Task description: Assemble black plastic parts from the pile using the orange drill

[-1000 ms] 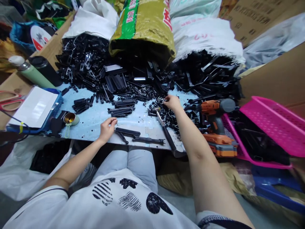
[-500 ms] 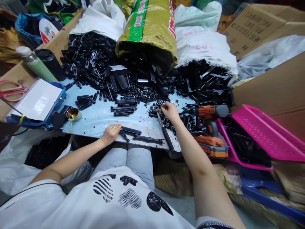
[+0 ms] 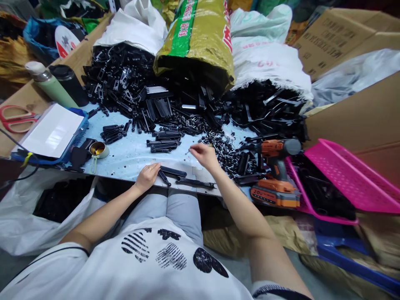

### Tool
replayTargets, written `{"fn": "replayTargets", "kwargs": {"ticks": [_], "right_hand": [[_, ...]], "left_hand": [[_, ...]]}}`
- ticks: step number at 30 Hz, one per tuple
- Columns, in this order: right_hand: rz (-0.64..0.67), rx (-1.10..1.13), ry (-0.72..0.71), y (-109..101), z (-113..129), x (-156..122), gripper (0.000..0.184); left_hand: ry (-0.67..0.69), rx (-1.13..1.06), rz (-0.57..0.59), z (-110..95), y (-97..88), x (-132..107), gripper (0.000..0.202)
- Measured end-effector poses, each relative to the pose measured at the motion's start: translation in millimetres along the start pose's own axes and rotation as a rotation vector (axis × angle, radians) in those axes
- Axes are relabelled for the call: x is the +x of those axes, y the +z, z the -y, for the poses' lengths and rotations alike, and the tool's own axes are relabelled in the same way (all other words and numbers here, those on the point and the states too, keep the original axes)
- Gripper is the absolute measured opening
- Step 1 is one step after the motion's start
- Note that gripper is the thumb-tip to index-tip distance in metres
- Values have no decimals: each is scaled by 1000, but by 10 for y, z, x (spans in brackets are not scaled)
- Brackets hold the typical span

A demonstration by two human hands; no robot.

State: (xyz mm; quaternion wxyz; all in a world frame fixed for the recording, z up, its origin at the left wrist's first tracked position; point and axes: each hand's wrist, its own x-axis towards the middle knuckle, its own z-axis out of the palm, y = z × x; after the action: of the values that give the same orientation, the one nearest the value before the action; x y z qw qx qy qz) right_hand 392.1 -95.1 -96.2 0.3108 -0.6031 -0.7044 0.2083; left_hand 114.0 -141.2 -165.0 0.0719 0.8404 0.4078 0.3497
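My left hand [image 3: 147, 176] rests at the near edge of the light blue work board [image 3: 131, 152], fingers curled onto the end of a long black plastic part [image 3: 171, 171]. My right hand [image 3: 203, 153] hovers over the board just left of a heap of small screws [image 3: 223, 151], fingertips pinched on a small screw. A second long black part [image 3: 195, 182] lies along the near edge below my right hand.
Open sacks [image 3: 193, 41] spill black plastic parts [image 3: 125, 87] across the back of the board. An orange cordless drill [image 3: 275, 166] lies to the right, beside a pink basket [image 3: 350, 175]. Bottles [image 3: 53, 85], red scissors [image 3: 15, 118], a blue tray [image 3: 51, 133] and a small cup [image 3: 98, 149] stand left.
My right hand drew back left and nearer from the screw heap, fingers pinched. My left hand settled lower onto the black part at the near edge.
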Motion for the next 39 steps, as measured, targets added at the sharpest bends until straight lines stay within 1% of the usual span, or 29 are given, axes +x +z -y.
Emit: {"fn": "replayTargets", "kwargs": {"ticks": [1,3,4,6,8,10,12,16,21,24,27,28,29,31,33,34,36,39], "right_hand": [[4,64,-1,-10,55,-205,24],[15,123,7,11,144,-555,25],[9,125,6,35,173,-683,25],[-10,94,-34,86,199,-837,25],[-5,28,-128,115,197,-889,25],[27,-47,-229,115,192,-896,24],[50,-113,-292,94,197,-899,24],[53,-166,-329,66,219,-915,25],[-6,-164,-269,158,128,-911,26],[14,-150,-348,267,14,-936,25],[-3,-136,-405,333,-89,-999,25],[3,-137,-410,334,-117,-1022,28],[22,-144,-415,325,-144,-1043,33],[74,-186,-420,286,-195,-1067,42],[118,-227,-424,245,-244,-1063,48],[133,-234,-427,231,-267,-1051,49],[164,-225,-452,218,-309,-1020,50],[216,-286,-528,213,-353,-985,49]], "left_hand": [[-4,2,-1,5,5,-3,30],[-9,4,2,11,15,-7,30],[-10,5,6,12,18,-8,29],[-15,7,14,10,18,-7,29],[-20,11,21,5,13,-3,30],[-18,16,26,0,5,-1,30],[-10,13,25,-5,-2,2,30],[-14,32,34,-26,-19,17,31],[-25,43,50,-45,-41,36,30],[-8,49,36,-46,-49,33,30],[36,144,12,-79,-44,69,29],[83,170,38,-100,-36,99,30],[155,184,93,-125,-25,139,32],[326,186,258,-177,5,238,37],[446,189,415,-214,33,341,43],[476,193,472,-223,43,386,45],[502,200,537,-224,53,455,48],[517,212,560,-217,57,512,45]]}}
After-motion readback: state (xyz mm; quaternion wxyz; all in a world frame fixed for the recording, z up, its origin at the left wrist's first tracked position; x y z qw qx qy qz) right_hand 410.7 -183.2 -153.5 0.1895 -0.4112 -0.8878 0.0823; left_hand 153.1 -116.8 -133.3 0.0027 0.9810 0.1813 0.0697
